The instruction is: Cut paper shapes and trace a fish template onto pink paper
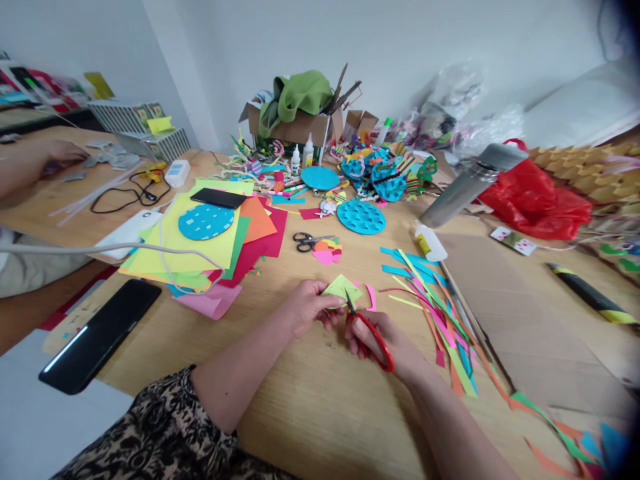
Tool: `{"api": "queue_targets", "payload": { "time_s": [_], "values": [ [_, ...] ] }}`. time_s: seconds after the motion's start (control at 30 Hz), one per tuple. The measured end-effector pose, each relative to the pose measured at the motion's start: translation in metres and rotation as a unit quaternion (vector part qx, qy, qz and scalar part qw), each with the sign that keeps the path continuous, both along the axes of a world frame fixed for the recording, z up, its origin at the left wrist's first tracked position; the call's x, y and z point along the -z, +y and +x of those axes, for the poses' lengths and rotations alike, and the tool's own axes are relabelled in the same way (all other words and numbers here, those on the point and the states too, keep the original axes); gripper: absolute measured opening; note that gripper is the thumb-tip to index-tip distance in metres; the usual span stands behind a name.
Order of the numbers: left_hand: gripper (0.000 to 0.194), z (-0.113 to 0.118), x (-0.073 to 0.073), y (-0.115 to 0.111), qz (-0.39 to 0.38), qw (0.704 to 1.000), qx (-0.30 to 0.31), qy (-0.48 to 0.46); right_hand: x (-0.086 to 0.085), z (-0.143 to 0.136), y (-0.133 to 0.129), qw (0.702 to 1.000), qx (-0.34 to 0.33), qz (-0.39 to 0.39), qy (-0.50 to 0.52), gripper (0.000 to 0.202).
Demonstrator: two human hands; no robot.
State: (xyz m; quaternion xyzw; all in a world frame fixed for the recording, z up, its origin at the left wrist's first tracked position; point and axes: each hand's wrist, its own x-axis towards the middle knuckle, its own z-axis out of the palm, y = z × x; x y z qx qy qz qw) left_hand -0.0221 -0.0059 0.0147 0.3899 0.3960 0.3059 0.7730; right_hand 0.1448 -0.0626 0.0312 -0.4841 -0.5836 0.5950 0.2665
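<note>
Near the middle of the table, my left hand (pixel 315 305) pinches a small light green paper piece (pixel 342 288) that has dark lines drawn on it. My right hand (pixel 376 340) is closed round the red handles of a pair of scissors (pixel 383 350). Their dark blades point up and left and meet the paper's right part. Just beyond the paper lie small pink, orange and red paper cutouts (pixel 327 252), beside a second pair of scissors (pixel 306 242) with black handles. A curved pink paper strip (pixel 371 297) rests right of the green paper.
Colored sheets (pixel 200 247) with a phone (pixel 219 198) are stacked at left; a larger black phone (pixel 100 337) is nearer. Paper strips (pixel 440 300), a glue bottle (pixel 430 242), a grey flask (pixel 460 190) and cardboard (pixel 525 320) are at right. Another person's hand (pixel 65 152) is at far left.
</note>
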Motion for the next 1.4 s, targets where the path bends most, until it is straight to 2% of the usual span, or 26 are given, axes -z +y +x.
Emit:
{"api": "queue_targets", "payload": {
  "time_s": [0.47, 0.9, 1.4],
  "values": [
    [0.025, -0.0005, 0.0015, 0.0007, -0.001, 1.0, 0.003, 0.008, -0.0001, 0.0007, 0.0, 1.0, 0.001, -0.004, -0.011, 0.058],
    [0.019, 0.0, 0.0007, 0.0011, 0.0, 1.0, 0.002, 0.008, 0.0006, 0.001, -0.0001, 1.0, -0.001, 0.0, -0.023, 0.056],
    [0.027, -0.0004, 0.0004, 0.0009, -0.002, 1.0, 0.007, 0.003, 0.0011, 0.0014, 0.0005, 1.0, 0.008, -0.013, -0.001, 0.06]
  ]
}}
